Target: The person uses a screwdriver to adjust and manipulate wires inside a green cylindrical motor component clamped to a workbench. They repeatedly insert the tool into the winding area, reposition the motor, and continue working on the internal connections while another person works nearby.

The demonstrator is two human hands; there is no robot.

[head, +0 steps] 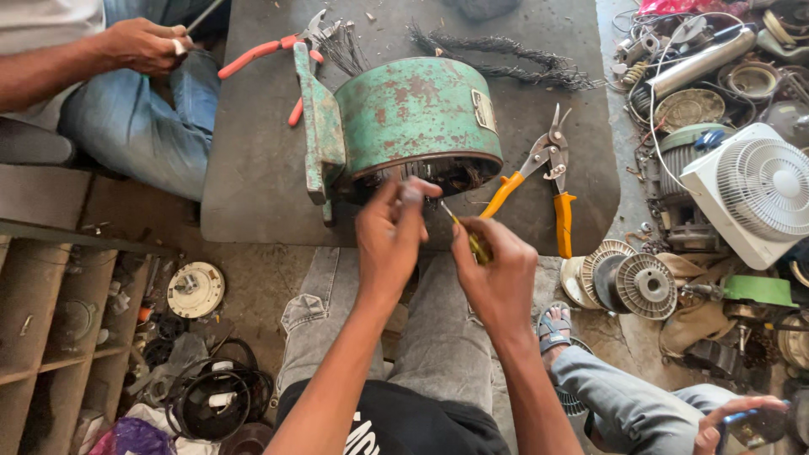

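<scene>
Green motor housing [417,118] lying on dark table [253,168], open end toward 6 o'clock; left hand [392,240] pinching at its rim, nearer; right hand [497,270] gripping yellow-handled screwdriver [468,236], tip angled toward 10 o'clock

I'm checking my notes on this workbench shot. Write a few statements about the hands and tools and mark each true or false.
1. The rusty green metal motor housing lies on the dark slab. True.
2. The right hand holds a hammer. False: a thin yellow-handled screwdriver.
3. The left hand rests on the white fan. False: it touches the housing's open rim.
4. Yellow-handled metal snips lie right of the housing. True.
</scene>
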